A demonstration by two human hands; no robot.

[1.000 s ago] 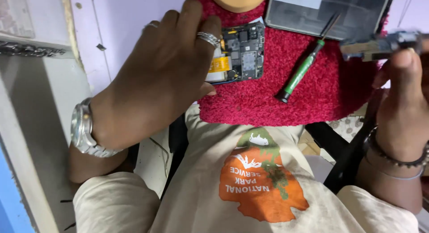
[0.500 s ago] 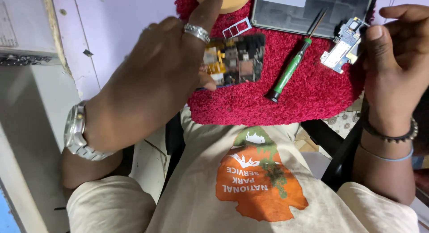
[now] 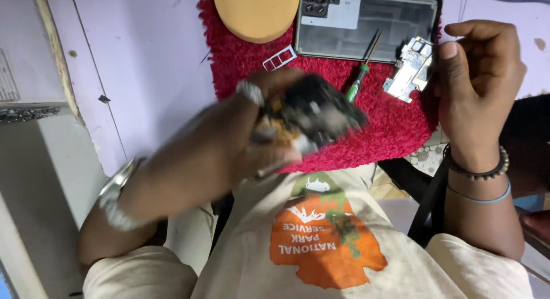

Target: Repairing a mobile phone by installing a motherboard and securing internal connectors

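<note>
1. Left hand (image 3: 229, 144) – blurred by motion, raised over the near edge of the red mat; fingers curled round a dark circuit board (image 3: 312, 113) with yellowish parts on it, gripped at its left end so that most of the board stands clear of the palm. A ring sits on one finger and a metal wristwatch (image 3: 117, 199) on the wrist.
2. Right hand (image 3: 478, 87) – at the right edge of the mat; thumb and bent fingers pinch a small silver metal bracket (image 3: 409, 70) by its right side, which leaves its face turned toward the wearer. Bead and blue bands circle the wrist.
3. Red fluffy mat (image 3: 395, 133) – lies on the pale violet tabletop (image 3: 149, 64); its pile likely keeps small parts from rolling or sliding off.
4. Opened phone body (image 3: 366, 27) – flat at the far edge of the mat, inside facing up, just beyond both hands.
5. Green-handled screwdriver (image 3: 358, 81) – lies on the mat between the two hands, tip pointing at the phone body, handle partly behind the board.
6. Card tray (image 3: 279, 57) – small white frame on the mat, just left of the phone body.
7. Orange round pad (image 3: 258, 12) – rests at the mat's far left corner, well apart from both hands
</note>
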